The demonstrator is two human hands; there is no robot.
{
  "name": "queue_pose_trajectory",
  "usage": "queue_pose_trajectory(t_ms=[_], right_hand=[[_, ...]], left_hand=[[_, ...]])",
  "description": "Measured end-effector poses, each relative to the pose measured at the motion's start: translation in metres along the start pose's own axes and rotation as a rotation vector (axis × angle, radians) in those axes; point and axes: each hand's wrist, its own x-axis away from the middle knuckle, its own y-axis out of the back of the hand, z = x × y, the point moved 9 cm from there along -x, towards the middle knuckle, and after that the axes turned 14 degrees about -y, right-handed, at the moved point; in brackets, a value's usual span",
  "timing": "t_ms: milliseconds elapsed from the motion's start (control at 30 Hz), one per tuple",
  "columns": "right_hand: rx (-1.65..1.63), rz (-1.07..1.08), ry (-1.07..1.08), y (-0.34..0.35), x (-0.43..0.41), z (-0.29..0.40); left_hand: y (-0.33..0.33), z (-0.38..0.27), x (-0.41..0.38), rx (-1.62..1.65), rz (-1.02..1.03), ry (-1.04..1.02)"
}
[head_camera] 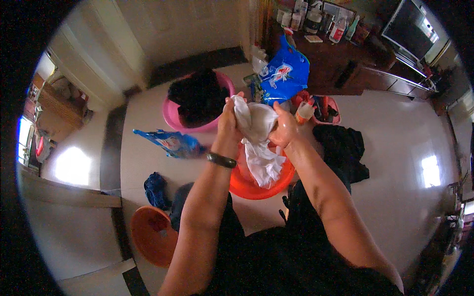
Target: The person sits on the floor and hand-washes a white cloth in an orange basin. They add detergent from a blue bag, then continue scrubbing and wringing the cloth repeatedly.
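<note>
A wet white cloth (255, 118) is stretched between my hands above an orange-red plastic basin (259, 192). My left hand (230, 120), below a dark bangle on the wrist, grips the cloth's left side. On the other side, my right hand (284, 127) holds it with a shiny, wet-looking palm. The lower end of the cloth hangs down into the basin. My arms and the cloth hide much of the basin's far rim.
A pink basin (170, 120) heaped with black clothes (198, 98) stands at the far left. Beyond my hands is a big blue detergent bag (285, 74); another blue bag (174, 144) lies left. Black clothing (342, 151) lies right, a brown basin (153, 236) near left.
</note>
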Motion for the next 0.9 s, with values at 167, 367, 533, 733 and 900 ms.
queue_pose_trajectory(t_ms=[167,367,533,733,900], right_hand=[[0.136,0.009,0.127,-0.001,-0.001,0.013],[0.541,-0.044,0.376,0.054,-0.047,0.01],[0.818,-0.227,0.388,0.012,-0.016,-0.027],[0.595,-0.387,0.199,0.01,0.007,0.014],[0.587,-0.119,0.302,-0.008,-0.001,-0.031]], left_hand=[[-0.007,-0.012,0.013,0.199,-0.154,0.005],[-0.088,0.0,0.08,-0.933,0.228,-0.855],[-0.014,0.016,0.034,-0.337,0.01,-0.208],[-0.049,0.024,0.071,-0.681,0.194,-0.445],[-0.013,0.02,0.027,-0.145,0.066,-0.21]])
